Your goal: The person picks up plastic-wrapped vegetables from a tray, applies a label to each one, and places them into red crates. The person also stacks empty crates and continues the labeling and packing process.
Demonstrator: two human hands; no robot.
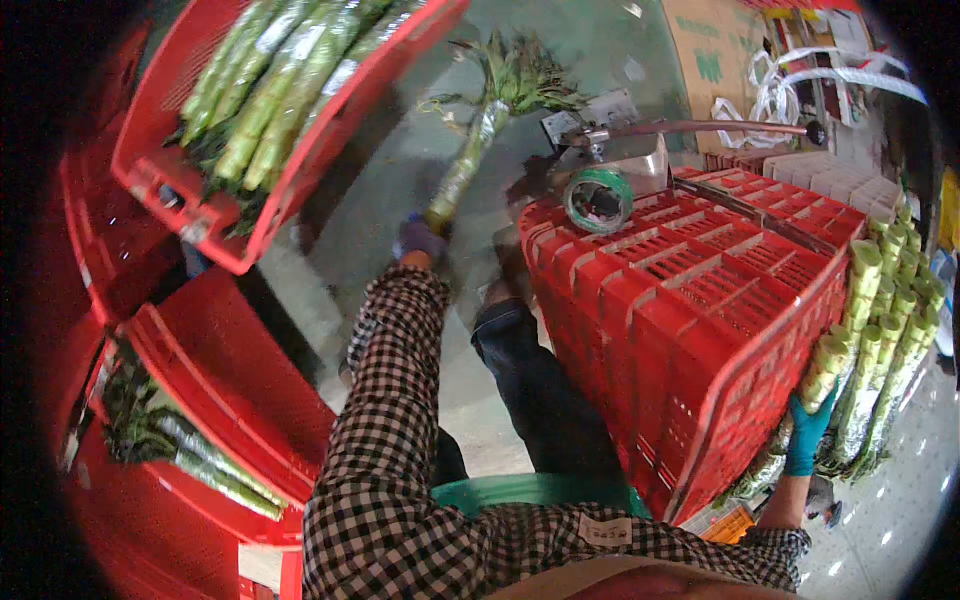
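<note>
My left hand (421,238), in a purplish glove, is closed on the cut end of a film-wrapped bundle of celtuce stems (466,169), whose leafy tops point away over the floor. At the right, my right hand (810,427), in a teal glove, grips another wrapped celtuce stem (823,371). It is beside several upright wrapped stems (885,360). Between the hands stands an upturned red plastic crate (720,292). A tape dispenser with a roll of green tape (598,200) and a long handle sits on the crate's far left corner.
A red crate (259,225) at the upper left holds several wrapped stems. More red crates (225,375) stand at the left, one with wrapped stems (225,480) inside. A cardboard box (712,67) and white plastic straps (776,94) are at the upper right.
</note>
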